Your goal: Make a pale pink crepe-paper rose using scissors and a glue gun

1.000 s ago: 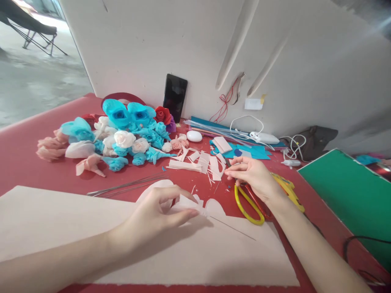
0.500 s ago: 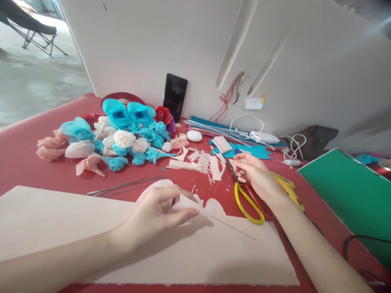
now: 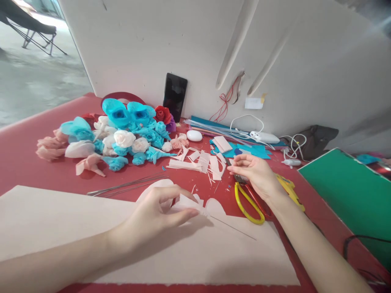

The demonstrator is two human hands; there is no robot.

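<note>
My left hand [image 3: 166, 209] is closed, thumb and fingers pinching the base of a pale paper flower [image 3: 183, 202]. A thin wire stem [image 3: 233, 228] sticks out from the flower to the lower right, over a large pale paper sheet [image 3: 146, 256]. Pale petals [image 3: 215, 206] lie just beyond my fingers. My right hand [image 3: 255, 175] hovers over the blades of the scissors [image 3: 249, 205], which have one yellow and one red handle. Its thumb and fingers are pinched together; anything between them is too small to make out.
Blue, white, pink and red paper flowers [image 3: 124, 139] are heaped at the left. Pale paper scraps [image 3: 201, 160] and wires [image 3: 122, 185] lie in the middle. A phone [image 3: 175, 95] leans on the wall. A green board [image 3: 351, 199] and yellow tool [image 3: 288, 189] stand at right.
My right hand has shifted slightly, its thumb and fingertips drawing a little to the left above the scissors. My left hand and the flower have stayed in place.
</note>
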